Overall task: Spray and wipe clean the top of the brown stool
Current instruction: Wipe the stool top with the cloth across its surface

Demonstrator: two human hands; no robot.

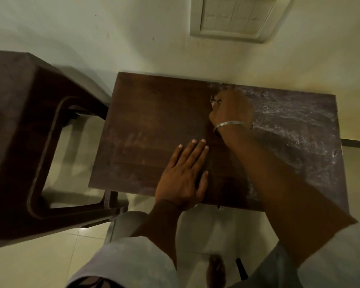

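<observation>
Against the pale wall, right below me, stands the brown stool (154, 132) — its right part filmed with whitish wet streaks (295, 121), its left part dark. My left hand (183, 179) lies flat on the near edge, fingers released and spread. My right hand (229, 111), a silver bangle (231, 124) at the wrist, reaches across, clenched on something small and dark — what, I cannot tell. Another brown plastic stool (29, 132) stands to the left.

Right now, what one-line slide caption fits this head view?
Left hand braces the brown stool top while right hand scrubs toward its wet, streaked right half.
</observation>
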